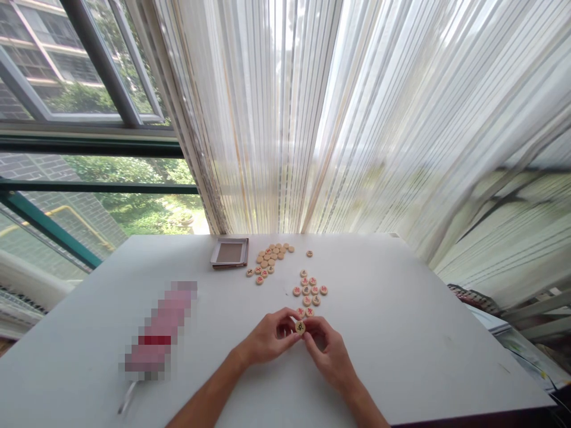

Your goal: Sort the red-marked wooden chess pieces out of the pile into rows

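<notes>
Between the fingertips of both hands is a round wooden Chinese chess piece [300, 327] with a dark character, its face turned toward me. My left hand [273, 336] pinches its left side, and my right hand [326, 349] pinches its right side. Just beyond the fingers, two red-marked pieces [310, 311] lie on the white table [401, 356], one partly hidden by the left fingertips. Behind them a loose group of face-up pieces [306, 290] shows red and dark characters. Farther left sits a cluster of mostly blank-faced pieces [267, 257].
A shallow open box [229, 252] stands at the table's back left. One lone piece [309, 254] lies right of the cluster. A blurred-out pink object [160, 330] rests at left. Sheer curtains [285, 119] hang behind the table, beside an open window [84, 65].
</notes>
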Demonstrator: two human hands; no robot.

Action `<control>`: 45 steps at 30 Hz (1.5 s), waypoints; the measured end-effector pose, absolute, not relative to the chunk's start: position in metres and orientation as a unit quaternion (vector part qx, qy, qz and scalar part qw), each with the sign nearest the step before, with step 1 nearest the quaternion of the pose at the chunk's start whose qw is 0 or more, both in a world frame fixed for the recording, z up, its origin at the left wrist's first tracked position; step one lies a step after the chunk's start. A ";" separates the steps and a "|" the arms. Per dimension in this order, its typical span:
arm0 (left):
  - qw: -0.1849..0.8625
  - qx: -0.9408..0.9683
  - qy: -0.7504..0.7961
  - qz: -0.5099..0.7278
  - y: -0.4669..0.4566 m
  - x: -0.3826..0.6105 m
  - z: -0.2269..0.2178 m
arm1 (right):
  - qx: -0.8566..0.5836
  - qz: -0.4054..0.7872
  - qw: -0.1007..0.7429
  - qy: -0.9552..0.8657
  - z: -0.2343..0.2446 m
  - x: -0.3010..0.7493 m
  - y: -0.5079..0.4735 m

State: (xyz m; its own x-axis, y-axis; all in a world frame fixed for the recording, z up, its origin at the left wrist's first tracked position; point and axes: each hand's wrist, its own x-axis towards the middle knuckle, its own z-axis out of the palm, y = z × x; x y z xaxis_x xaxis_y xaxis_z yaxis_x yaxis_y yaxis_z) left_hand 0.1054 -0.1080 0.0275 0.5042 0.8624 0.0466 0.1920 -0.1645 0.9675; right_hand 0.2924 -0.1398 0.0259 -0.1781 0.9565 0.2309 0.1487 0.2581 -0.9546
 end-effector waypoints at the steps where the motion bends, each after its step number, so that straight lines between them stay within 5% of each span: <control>1: 0.523 0.691 0.381 0.323 -0.108 0.106 0.027 | -0.434 0.428 0.470 -0.639 0.028 0.293 -0.140; 45: 0.551 0.662 0.391 0.325 -0.107 0.107 0.019 | -0.437 0.428 0.437 -0.659 0.031 0.296 -0.140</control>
State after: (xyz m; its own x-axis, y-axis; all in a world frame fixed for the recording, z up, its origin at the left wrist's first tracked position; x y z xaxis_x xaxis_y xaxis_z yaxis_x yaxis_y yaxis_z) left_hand 0.1068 -0.1074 0.0191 0.4826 0.8759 -0.0018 0.1600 -0.0862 0.9834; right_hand 0.2957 -0.1404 0.0310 -0.2353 0.9507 0.2021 0.2032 0.2515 -0.9463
